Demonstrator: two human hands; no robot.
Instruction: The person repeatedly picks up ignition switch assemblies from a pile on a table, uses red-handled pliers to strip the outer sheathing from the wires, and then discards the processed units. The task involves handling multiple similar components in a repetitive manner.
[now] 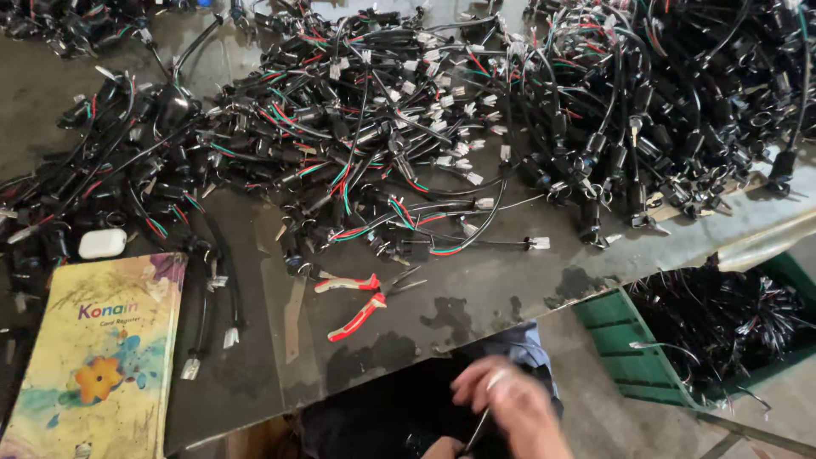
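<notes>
Below the wire-heaped table (476, 293), blurred hands, right (508, 398) and left (444, 448), pinch a thin black cable (476, 432).

Both hands sit low at the bottom edge of the view, close in to the body, below the near edge of the tabletop. The right hand (508, 398) is the one showing best: back of the hand up, fingers curled down and inward, blurred, wrist and forearm running off toward the lower right corner. A thin dark strand slants down from under its fingers. The left hand (444, 448) barely peeks in, just a knuckle or fingertip at the frame's edge, tucked right beside the right hand. Whether its fingers are closed cannot be told.
</notes>
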